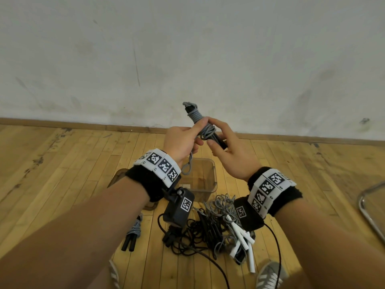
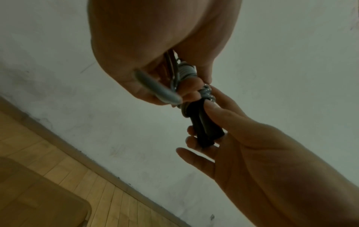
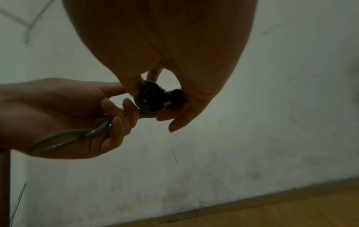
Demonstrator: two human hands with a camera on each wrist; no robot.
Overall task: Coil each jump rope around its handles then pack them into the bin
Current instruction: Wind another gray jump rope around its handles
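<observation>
The left hand (image 1: 183, 142) is curled around the grey jump rope (image 1: 205, 127) at the centre of the head view, thumb and forefinger pinching the wound turns while a short leftover loop (image 1: 186, 167) hangs from under its palm. The right hand (image 1: 231, 151) holds the lower ends of the paired black handles (image 2: 205, 130), thumb on one side and fingers loosely curved on the other, the little finger standing free.

The cord looks light, smooth and springy, so I judge the turns will slacken unless pinched; the firm handles are the surest place to grip, and the loose loop wants tucking under a turn.

Just below the hands stands the clear bin (image 1: 214, 170), its left part covered by the left wrist. What lies in it is hard to tell. Lower in the frame, a coiled rope (image 1: 133, 232) lies on the wooden floor (image 1: 62, 163) at lower left, beside a tangled pile of ropes (image 1: 220, 222) in grey and black with white handles (image 1: 243, 240). How many ropes are in it cannot be counted. Both wrist views are dim.
</observation>
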